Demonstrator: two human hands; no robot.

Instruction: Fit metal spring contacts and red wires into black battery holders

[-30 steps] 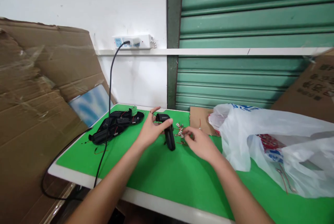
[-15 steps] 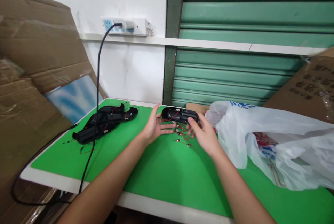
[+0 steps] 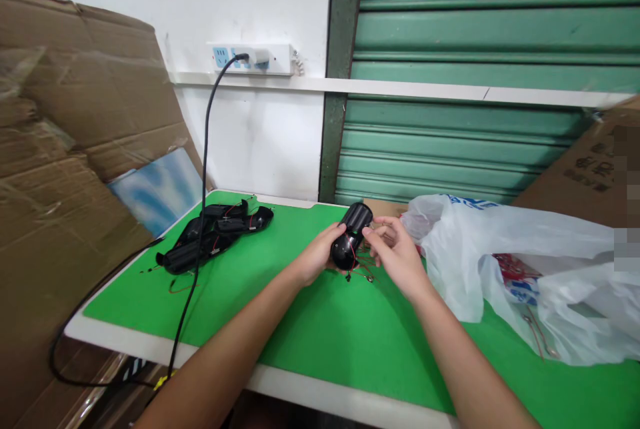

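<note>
A black plastic housing [image 3: 354, 225] with a red wire is held tilted above the green mat, its rounded end toward me. My left hand [image 3: 320, 255] wraps round its left side, thumb on top. At its right edge my right hand [image 3: 395, 249] has thumb and index finger close together by the housing; whether a wire is between them is too small to tell. Small metal parts with red wires [image 3: 369, 277] lie on the mat just beneath. Several similar black housings [image 3: 215, 235] are piled at the mat's back left.
A white plastic bag [image 3: 450, 249] with red wires inside covers the right side of the green mat [image 3: 310, 335]. A black cable [image 3: 205, 169] hangs from the wall socket [image 3: 253, 59] across the left side. Cardboard [image 3: 100, 95] stands at the left.
The housing has turned from lying crosswise to pointing toward me. My left hand, open before, has taken hold of it. My right hand has shifted to its right edge. The view has moved slightly left.
</note>
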